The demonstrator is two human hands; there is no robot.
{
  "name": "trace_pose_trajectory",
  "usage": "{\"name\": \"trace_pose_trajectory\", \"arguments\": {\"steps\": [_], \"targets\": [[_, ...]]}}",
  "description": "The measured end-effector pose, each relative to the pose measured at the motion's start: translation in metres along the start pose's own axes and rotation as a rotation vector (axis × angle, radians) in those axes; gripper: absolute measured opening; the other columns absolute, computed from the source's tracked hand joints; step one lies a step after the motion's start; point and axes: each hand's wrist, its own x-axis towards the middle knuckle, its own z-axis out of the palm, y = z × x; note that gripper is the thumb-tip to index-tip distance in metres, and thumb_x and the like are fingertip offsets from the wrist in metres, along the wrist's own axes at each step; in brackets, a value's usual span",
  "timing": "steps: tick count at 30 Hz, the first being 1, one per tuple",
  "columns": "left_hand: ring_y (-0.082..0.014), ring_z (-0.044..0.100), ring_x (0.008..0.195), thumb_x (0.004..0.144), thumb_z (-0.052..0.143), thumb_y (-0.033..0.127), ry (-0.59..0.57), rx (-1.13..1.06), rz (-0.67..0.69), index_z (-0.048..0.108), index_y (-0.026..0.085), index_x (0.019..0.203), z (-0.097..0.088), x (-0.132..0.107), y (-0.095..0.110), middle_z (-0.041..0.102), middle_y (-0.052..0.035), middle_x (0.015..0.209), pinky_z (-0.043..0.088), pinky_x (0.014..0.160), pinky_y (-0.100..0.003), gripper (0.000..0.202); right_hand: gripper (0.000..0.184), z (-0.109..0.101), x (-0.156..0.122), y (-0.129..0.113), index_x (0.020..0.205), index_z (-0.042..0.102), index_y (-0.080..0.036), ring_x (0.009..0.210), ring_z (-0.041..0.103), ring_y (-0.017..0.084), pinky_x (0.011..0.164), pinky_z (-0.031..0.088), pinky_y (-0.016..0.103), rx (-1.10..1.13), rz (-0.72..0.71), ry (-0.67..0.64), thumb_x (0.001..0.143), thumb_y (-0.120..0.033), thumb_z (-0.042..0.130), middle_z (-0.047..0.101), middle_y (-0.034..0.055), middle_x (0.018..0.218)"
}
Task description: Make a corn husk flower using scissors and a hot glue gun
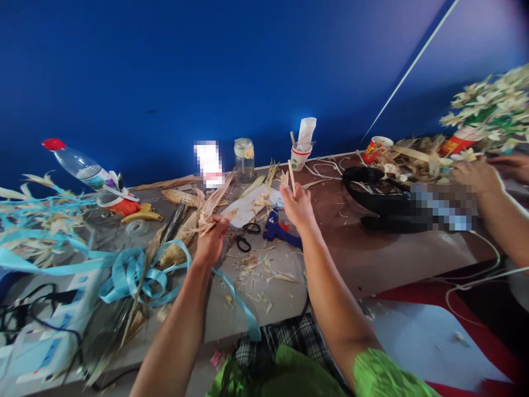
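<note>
My left hand (211,241) is closed in a pinch on a dried corn husk strip (232,214), beside a bundle of loose husks (209,207). Farther right, my right hand (298,207) grips a thin pale stick (291,175) that points upward; a husk scrap (285,177) shows by its fingertips. Between the hands lie scissors (243,243) with black handles and a blue glue gun (281,231). Behind them, white paper (248,212) rests on the table under some husk pieces.
Blue ribbon (136,275) and a white power strip (61,331) lie at left, near a tilted bottle (78,165). A jar (244,160) and paper cup (300,157) stand at the back. At right, a co-worker's hand (475,176) is near husk flowers (491,105) and a black object (372,193).
</note>
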Motion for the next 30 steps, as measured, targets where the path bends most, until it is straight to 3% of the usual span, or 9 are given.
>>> {"name": "trace_pose_trajectory", "arguments": {"steps": [4,7,10,12,13,18,24,27,30], "targets": [[-0.0058,0.035,0.050,0.062,0.075,0.025,-0.016,0.002,-0.009,0.055,0.017,0.067,0.004,-0.002,-0.001,0.040,0.0078,0.051,0.037,0.059,-0.022,0.022,0.078,-0.010,0.000,-0.003,0.132,0.041,-0.011,0.115,0.042,0.039,0.087,0.036,0.053,-0.335,0.108,0.186,0.071,-0.057,0.057,0.040,0.0255,0.129],[-0.0063,0.037,0.051,0.062,0.075,0.028,-0.013,0.024,-0.013,0.055,0.018,0.066,0.007,-0.004,0.000,0.041,0.0074,0.052,0.036,0.058,-0.022,0.023,0.054,-0.005,-0.005,-0.010,0.120,0.055,-0.016,0.116,0.042,0.035,0.089,0.036,0.050,-0.268,-0.040,0.180,0.076,-0.047,0.053,0.047,0.0194,0.128],[-0.0071,0.041,0.054,0.061,0.075,0.030,0.015,0.061,-0.007,0.054,0.018,0.064,0.007,-0.005,-0.001,0.045,0.0056,0.056,0.035,0.057,-0.022,0.024,0.036,0.016,-0.019,-0.019,0.093,0.067,-0.016,0.088,0.057,0.022,0.077,0.043,0.035,0.096,-0.115,-0.187,0.080,-0.045,0.049,0.065,0.0103,0.094],[-0.0078,0.042,0.056,0.061,0.075,0.032,0.023,0.097,0.001,0.054,0.017,0.063,0.007,-0.005,-0.003,0.047,0.0046,0.059,0.035,0.057,-0.022,0.026,0.036,0.035,-0.031,-0.026,0.078,0.067,-0.016,0.068,0.056,0.017,0.063,0.041,0.028,0.311,-0.052,-0.468,0.076,-0.049,0.054,0.063,0.0040,0.071],[-0.0081,0.042,0.056,0.062,0.075,0.033,0.021,0.125,0.006,0.054,0.017,0.063,0.006,-0.005,-0.004,0.047,0.0043,0.059,0.035,0.057,-0.022,0.026,0.034,0.043,-0.037,-0.029,0.073,0.065,-0.015,0.063,0.052,0.014,0.059,0.038,0.026,0.387,-0.030,-0.519,0.073,-0.049,0.058,0.060,0.0014,0.065],[-0.0094,0.043,0.058,0.066,0.072,0.032,-0.001,0.284,0.037,0.060,0.015,0.071,0.004,-0.006,-0.008,0.048,0.0037,0.059,0.037,0.059,-0.023,0.021,0.027,0.061,-0.051,-0.040,0.060,0.059,-0.016,0.052,0.039,0.008,0.051,0.029,0.023,0.592,0.125,-0.433,0.064,-0.042,0.067,0.048,-0.0048,0.052],[-0.0096,0.050,0.067,0.071,0.067,0.031,-0.170,0.111,-0.075,0.060,0.017,0.114,0.008,-0.012,-0.004,0.053,0.0014,0.076,0.043,0.073,-0.026,0.046,0.022,0.050,-0.038,-0.037,0.061,0.057,-0.018,0.052,0.043,0.008,0.052,0.031,0.023,0.787,0.260,-0.229,0.062,-0.038,0.066,0.051,-0.0041,0.053],[-0.0103,0.052,0.069,0.074,0.066,0.035,-0.202,0.078,-0.079,0.059,0.017,0.117,0.007,-0.012,-0.001,0.055,-0.0002,0.078,0.043,0.074,-0.026,0.048,0.022,0.049,-0.037,-0.036,0.062,0.058,-0.018,0.053,0.047,0.009,0.052,0.033,0.023,0.825,0.275,-0.235,0.062,-0.037,0.067,0.055,-0.0030,0.054],[-0.0111,0.052,0.065,0.075,0.065,0.036,-0.224,0.234,-0.027,0.065,0.015,0.108,0.004,-0.010,0.001,0.057,-0.0004,0.069,0.042,0.068,-0.025,0.039,0.021,0.049,-0.040,-0.037,0.063,0.059,-0.017,0.053,0.049,0.009,0.053,0.034,0.022,0.841,0.257,-0.292,0.064,-0.036,0.067,0.057,-0.0026,0.054]]}}
